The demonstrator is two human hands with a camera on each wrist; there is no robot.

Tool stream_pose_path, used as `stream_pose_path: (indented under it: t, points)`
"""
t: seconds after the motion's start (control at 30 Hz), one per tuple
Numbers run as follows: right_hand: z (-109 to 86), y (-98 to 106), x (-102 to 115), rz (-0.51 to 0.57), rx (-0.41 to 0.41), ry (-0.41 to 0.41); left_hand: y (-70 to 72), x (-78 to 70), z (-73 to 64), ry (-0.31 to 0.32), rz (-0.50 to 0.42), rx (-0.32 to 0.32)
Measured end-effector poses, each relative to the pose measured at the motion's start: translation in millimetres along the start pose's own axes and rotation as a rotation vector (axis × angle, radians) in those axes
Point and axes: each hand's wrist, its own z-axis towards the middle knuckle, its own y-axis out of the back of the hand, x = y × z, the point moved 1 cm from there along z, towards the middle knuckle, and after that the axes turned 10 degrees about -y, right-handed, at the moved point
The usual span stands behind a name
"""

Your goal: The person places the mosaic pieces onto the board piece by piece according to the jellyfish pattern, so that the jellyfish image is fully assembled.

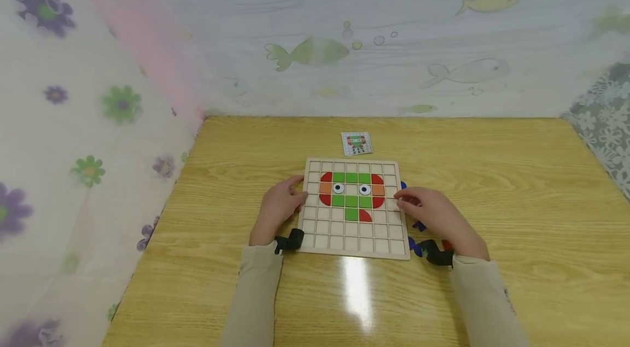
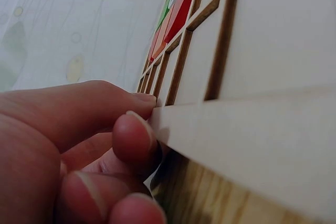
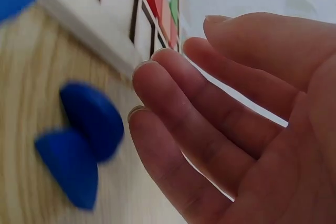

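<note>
A wooden grid board (image 1: 327, 242) lies on the table, bearing green squares (image 1: 351, 214), orange squares, red rounded corner pieces (image 1: 365, 216) and two eye pieces (image 1: 364, 189). At the board's left edge, my left hand (image 1: 279, 206) pinches the rim; the left wrist view shows thumb and fingertips on it. My right hand (image 1: 438, 216) is beside the right edge with its fingers loosely bent and nothing held. In the right wrist view, its fingertips (image 3: 149, 80) come close to the rim; contact cannot be told. Two blue pieces (image 3: 92, 119) lie below that hand.
Behind the board lies a small picture card (image 1: 356, 143) with a similar coloured figure. More blue pieces (image 1: 418, 225) and a red piece (image 1: 447, 245) sit right of the board, partly hidden by the right hand and wrist strap. Patterned walls border the wooden table (image 1: 246, 145).
</note>
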Motion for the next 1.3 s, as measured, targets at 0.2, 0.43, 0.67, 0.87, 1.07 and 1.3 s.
stream_pose_path:
  t: [0.2,0.43,0.67,0.87,1.07,1.3]
  points:
    - [-3.7,13.1,-11.5,0.009,0.018,-0.053,1.0,-1.1,0.8,-0.006,-0.009,-0.01]
    - [-10.0,28.0,-26.2,-0.054,0.036,-0.022,-0.8,-2.3,1.1,0.005,-0.032,-0.02]
    - [-25.9,31.5,-47.3,-0.067,0.002,-0.032,-1.4,-5.4,1.5,0.007,-0.023,-0.014]
    - [-45.0,30.0,-58.5,-0.027,0.017,-0.041,0.2,-6.5,1.7,0.006,-0.016,-0.009]
    - [-63.6,27.6,-65.0,-0.058,0.024,-0.004,0.5,-3.6,1.1,0.01,-0.006,-0.009]
    - [-78.2,21.7,-68.8,-0.072,0.058,-0.015,0.4,-1.9,0.4,0.006,0.011,-0.008]
